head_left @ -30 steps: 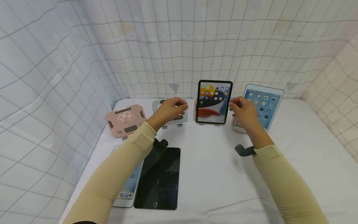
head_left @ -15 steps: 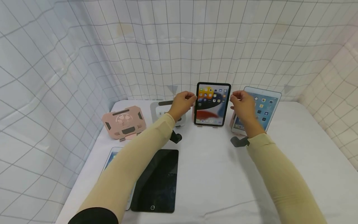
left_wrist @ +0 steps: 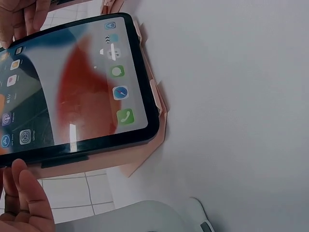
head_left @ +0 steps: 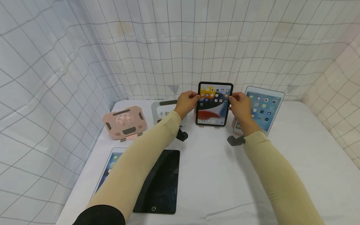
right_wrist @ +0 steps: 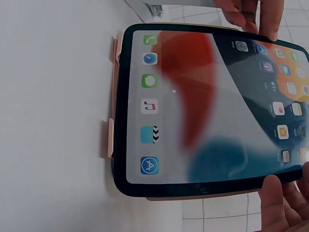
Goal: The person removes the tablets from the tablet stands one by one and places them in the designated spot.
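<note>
A black-framed tablet [head_left: 213, 104] with a lit home screen leans on a pink tablet stand [left_wrist: 137, 157], its lower edge against the stand's small hooks. My left hand [head_left: 186, 103] holds the tablet's left edge at about mid-height. On the opposite edge, my right hand [head_left: 241, 105] grips at a similar height. In both wrist views the thumbs lie along the frame's sides, while some fingers are hidden behind the tablet. Just right of my right hand, a white tablet [head_left: 265, 106] leans on another stand, partly covered by that hand.
Left of the held tablet stands a grey stand [head_left: 168, 103], partly behind my left arm. A pink stand [head_left: 125, 122] is farther left. A dark-screened tablet [head_left: 166, 184] and a white tablet [head_left: 115, 153] lie flat at front left, under my left arm. Gridded curtains enclose the table.
My left hand has moved right, from in front of the grey stand to the black-framed tablet's left edge. My right hand has closed in on its right edge.
</note>
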A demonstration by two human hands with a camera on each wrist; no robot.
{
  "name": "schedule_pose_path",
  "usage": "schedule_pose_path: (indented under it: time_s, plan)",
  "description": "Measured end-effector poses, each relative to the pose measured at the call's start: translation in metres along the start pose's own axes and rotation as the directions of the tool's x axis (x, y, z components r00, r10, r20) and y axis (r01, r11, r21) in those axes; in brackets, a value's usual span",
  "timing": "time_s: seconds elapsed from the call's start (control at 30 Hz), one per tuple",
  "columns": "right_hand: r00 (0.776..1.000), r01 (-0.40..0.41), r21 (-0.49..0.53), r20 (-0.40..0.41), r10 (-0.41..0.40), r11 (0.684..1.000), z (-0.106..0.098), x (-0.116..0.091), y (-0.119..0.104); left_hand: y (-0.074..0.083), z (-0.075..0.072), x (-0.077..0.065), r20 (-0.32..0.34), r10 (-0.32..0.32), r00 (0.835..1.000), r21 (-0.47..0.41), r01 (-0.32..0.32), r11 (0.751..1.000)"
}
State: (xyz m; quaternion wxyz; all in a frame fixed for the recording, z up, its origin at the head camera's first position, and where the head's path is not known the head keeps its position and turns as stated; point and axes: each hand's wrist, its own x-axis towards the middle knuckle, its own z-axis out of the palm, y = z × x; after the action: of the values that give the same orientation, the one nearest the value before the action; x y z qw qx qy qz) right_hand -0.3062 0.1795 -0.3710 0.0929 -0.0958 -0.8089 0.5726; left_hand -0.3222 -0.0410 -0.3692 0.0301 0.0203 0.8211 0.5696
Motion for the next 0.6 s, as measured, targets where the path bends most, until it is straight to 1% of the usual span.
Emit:
schedule_pose_path:
  time_s: [0.1,0.2,0.43,0.6]
  plan:
    - [1.000,0.004,-0.004,-0.002,-0.004,1.000,0.0014,-0.0005,0.0004,-0.0006,0.0033,0.0008,-0.038,-0.009,0.999,-0.009,0.009,1.000]
    - [1.000,0.006,-0.008,-0.013,-0.006,1.000,0.0031,-0.0016,0.0000,-0.0010,0.0051,0.0004,-0.060,-0.012,0.998,-0.020,0.011,1.000]
    - [0.997,0.018,-0.030,-0.072,-0.020,0.999,0.0075,-0.0047,0.0010,-0.0027,0.0062,-0.0017,-0.085,-0.004,0.996,0.002,0.004,1.000]
    - [0.995,0.035,-0.018,-0.094,-0.036,0.999,0.0080,-0.0084,0.0013,-0.0015,0.0058,-0.0048,-0.101,0.014,0.995,-0.012,-0.015,1.000]
